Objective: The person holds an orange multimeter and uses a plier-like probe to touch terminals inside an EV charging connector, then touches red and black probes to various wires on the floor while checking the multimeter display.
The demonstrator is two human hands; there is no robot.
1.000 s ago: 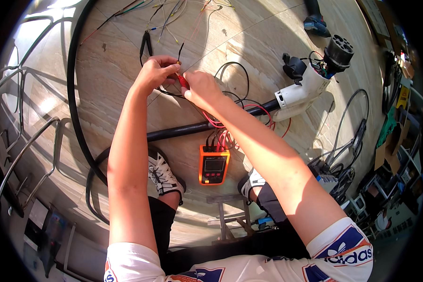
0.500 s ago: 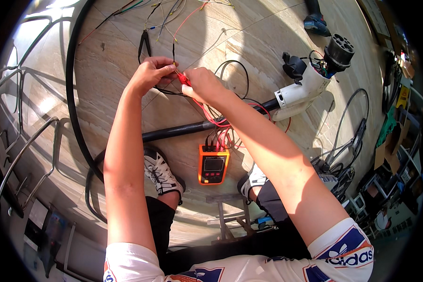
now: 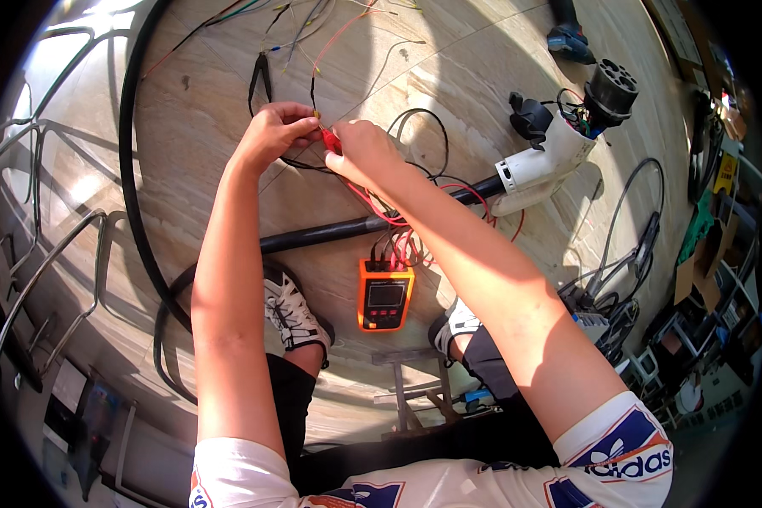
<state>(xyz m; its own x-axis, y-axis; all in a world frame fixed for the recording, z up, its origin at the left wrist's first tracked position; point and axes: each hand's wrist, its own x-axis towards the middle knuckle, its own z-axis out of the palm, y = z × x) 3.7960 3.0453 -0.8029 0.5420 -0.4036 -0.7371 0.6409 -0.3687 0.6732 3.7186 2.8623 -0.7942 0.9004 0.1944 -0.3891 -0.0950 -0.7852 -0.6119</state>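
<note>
My left hand [image 3: 281,131] pinches the end of a thin wire, where a small yellow terminal [image 3: 317,114] shows at the fingertips. Close beside it, my right hand [image 3: 367,151] is closed on a red alligator clip [image 3: 333,141], its tip pointing toward the left fingers. Whether the clip's jaws touch the wire is hidden. Red test leads [image 3: 364,200] run from the right hand down to an orange handheld meter [image 3: 386,295] lying between my feet. Above my left hand lies a black clip-like tool [image 3: 261,83] with two spread legs, next to a blue terminal.
Thin coloured wires [image 3: 313,34] spread across the tiled floor at the top. A thick black cable [image 3: 322,235] runs to a white charging-gun-shaped housing [image 3: 543,169]. A cordless power tool [image 3: 571,42] lies beyond it. Metal racks stand left; boxes and cables crowd the right.
The red clip and my right fingers have shifted very slightly at the wire end. Otherwise both hands stay almost in place.
</note>
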